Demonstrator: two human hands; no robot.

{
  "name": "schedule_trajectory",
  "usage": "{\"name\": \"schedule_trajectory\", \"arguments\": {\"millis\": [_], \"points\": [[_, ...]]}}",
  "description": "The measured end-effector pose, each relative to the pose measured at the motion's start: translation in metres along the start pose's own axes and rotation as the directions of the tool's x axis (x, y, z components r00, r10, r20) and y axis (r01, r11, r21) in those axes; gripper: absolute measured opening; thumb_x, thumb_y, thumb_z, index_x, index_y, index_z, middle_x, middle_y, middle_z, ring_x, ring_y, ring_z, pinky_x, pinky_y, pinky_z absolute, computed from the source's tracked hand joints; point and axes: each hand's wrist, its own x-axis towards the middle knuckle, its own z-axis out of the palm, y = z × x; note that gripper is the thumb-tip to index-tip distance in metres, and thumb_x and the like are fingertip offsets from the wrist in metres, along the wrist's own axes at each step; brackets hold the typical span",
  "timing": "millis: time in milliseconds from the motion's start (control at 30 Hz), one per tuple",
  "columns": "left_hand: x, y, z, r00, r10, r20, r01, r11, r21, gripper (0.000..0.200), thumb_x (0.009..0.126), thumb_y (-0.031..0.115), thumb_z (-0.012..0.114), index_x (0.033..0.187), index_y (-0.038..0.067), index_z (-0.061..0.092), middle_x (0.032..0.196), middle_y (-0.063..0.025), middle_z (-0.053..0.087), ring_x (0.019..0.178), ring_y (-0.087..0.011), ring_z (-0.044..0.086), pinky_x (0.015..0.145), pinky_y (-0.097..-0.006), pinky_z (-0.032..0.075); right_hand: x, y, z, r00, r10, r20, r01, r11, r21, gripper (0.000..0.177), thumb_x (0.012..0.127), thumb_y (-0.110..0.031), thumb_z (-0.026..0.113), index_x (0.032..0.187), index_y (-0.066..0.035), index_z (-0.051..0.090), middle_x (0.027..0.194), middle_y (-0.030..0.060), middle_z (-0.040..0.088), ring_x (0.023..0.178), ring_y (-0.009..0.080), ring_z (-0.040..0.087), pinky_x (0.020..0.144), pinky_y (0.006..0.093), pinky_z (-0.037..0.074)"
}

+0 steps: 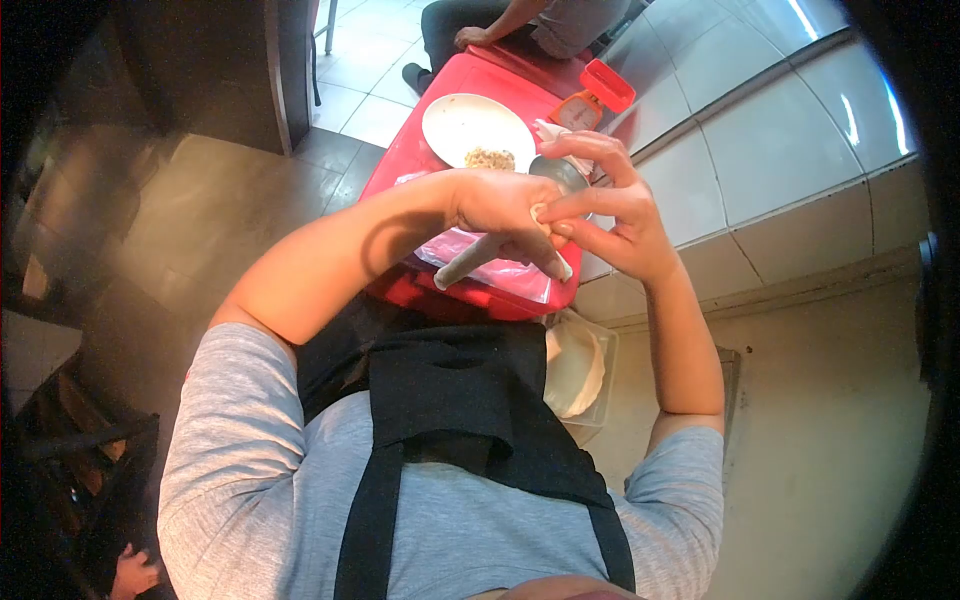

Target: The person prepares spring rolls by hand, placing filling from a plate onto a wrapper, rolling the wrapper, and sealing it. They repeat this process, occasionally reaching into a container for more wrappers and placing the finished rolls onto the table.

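Note:
Both hands meet above a red table (385,180). My left hand (508,210) is closed, palm turned down and partly hidden, around a small pale piece that looks like dough (541,213). With thumb and forefinger, my right hand (612,215) pinches the edge of that piece; its other fingers are raised. Below the hands, a pale rod (462,265) lies on a clear plastic sheet (520,283). Beyond them stands a white plate (475,120) with a heap of crumbly filling (490,158). A metal bowl (560,174) sits behind my right fingers.
An orange kitchen scale (580,112) stands at the table's far right, by a tiled wall (770,150). A clear container (603,400) with pale dough is low on the right. Another person's hand (473,37) rests at the far end; another hand (135,572) shows lower left.

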Motion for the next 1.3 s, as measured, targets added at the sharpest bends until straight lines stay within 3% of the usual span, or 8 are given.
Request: {"name": "schedule_trajectory", "arguments": {"millis": [267,467,700,800,867,933,1067,1300], "points": [[0.024,-0.032,0.003,0.976,0.215,-0.044,-0.2,0.952,0.23,0.025,0.075,0.012,0.074,0.065,0.006,0.052,0.056,-0.0005,0.047,0.049,-0.0099,0.049,0.039,-0.025,0.036,-0.001,-0.009,0.012,0.984,-0.101,0.148,0.127,0.976,-0.177,0.035,0.089,-0.037,0.056,0.083,-0.007,0.073,0.129,0.0177,0.052,0.126,0.036,0.044,0.106,0.0487,0.031],[0.008,-0.005,0.001,0.999,0.01,0.045,-0.013,0.997,0.071,0.03,0.076,0.011,0.073,0.063,0.005,0.046,0.055,-0.0058,0.051,0.044,-0.0167,0.057,0.03,-0.0293,0.048,-0.012,0.0,0.001,0.957,0.254,-0.137,-0.164,0.869,0.467,0.054,0.093,-0.051,0.038,0.081,-0.011,0.072,0.129,0.0118,0.055,0.126,0.0305,0.041,0.108,0.0442,0.025],[0.011,-0.009,0.009,0.988,0.148,-0.051,-0.139,0.978,0.155,0.027,0.076,0.018,0.073,0.062,0.006,0.053,0.054,0.0005,0.049,0.048,-0.0079,0.045,0.045,-0.0258,0.034,-0.013,-0.005,0.013,0.993,-0.058,0.1,0.081,0.965,-0.248,0.048,0.096,-0.049,0.041,0.084,-0.015,0.072,0.128,0.0126,0.055,0.128,0.0327,0.04,0.109,0.0488,0.025],[0.029,-0.04,-0.014,0.972,0.228,-0.056,-0.215,0.961,0.175,0.022,0.081,0.021,0.073,0.07,0.006,0.061,0.061,0.0003,0.056,0.053,-0.0075,0.051,0.048,-0.0219,0.037,-0.019,-0.007,0.013,0.96,0.073,-0.27,-0.058,0.996,0.066,0.053,0.095,-0.054,0.041,0.084,-0.01,0.07,0.127,0.014,0.056,0.124,0.0319,0.045,0.108,0.0484,0.03],[0.023,-0.019,-0.013,0.951,0.27,-0.15,-0.25,0.958,0.14,0.023,0.08,0.018,0.074,0.068,0.006,0.06,0.06,0.0011,0.055,0.054,-0.0073,0.051,0.049,-0.0221,0.038,-0.065,0.018,0.032,0.696,0.523,-0.492,-0.074,0.733,0.676,0.064,0.094,-0.06,0.036,0.093,-0.004,0.068,0.119,0.0143,0.061,0.108,0.0302,0.058,0.099,0.0454,0.042],[0.023,-0.008,-0.01,0.904,0.346,-0.25,-0.297,0.931,0.213,0.026,0.079,0.016,0.075,0.063,0.008,0.056,0.066,0.0005,0.057,0.061,-0.0087,0.053,0.054,-0.0244,0.04,-0.116,0.031,0.068,0.614,0.789,0.027,-0.389,0.272,0.88,0.078,0.09,-0.069,0.032,0.102,0.001,0.064,0.112,0.0131,0.065,0.09,0.0281,0.065,0.085,0.0406,0.051],[0.04,-0.019,0.009,0.582,0.806,-0.104,-0.499,0.456,0.737,0.027,0.074,0.028,0.075,0.062,0.011,0.058,0.085,-0.0013,0.056,0.086,-0.0191,0.054,0.077,-0.0333,0.044,-0.104,0.015,0.161,0.742,0.466,0.483,-0.318,-0.389,0.864,0.099,0.08,-0.082,0.025,0.127,0.001,0.052,0.113,0.0177,0.062,0.095,0.029,0.062,0.076,0.0429,0.053],[-0.003,-0.131,0.014,0.602,0.797,0.055,0.017,-0.081,0.997,0.046,0.066,0.032,0.074,0.11,0.024,0.064,0.126,-0.0088,0.05,0.126,-0.0297,0.043,0.107,-0.049,0.032,-0.079,0.099,0.148,0.673,0.638,0.375,-0.02,-0.491,0.871,0.02,0.093,-0.027,0.059,0.094,-0.008,0.055,0.073,0.0039,0.055,0.066,0.0137,0.057,0.058,0.0279,0.05]]}}
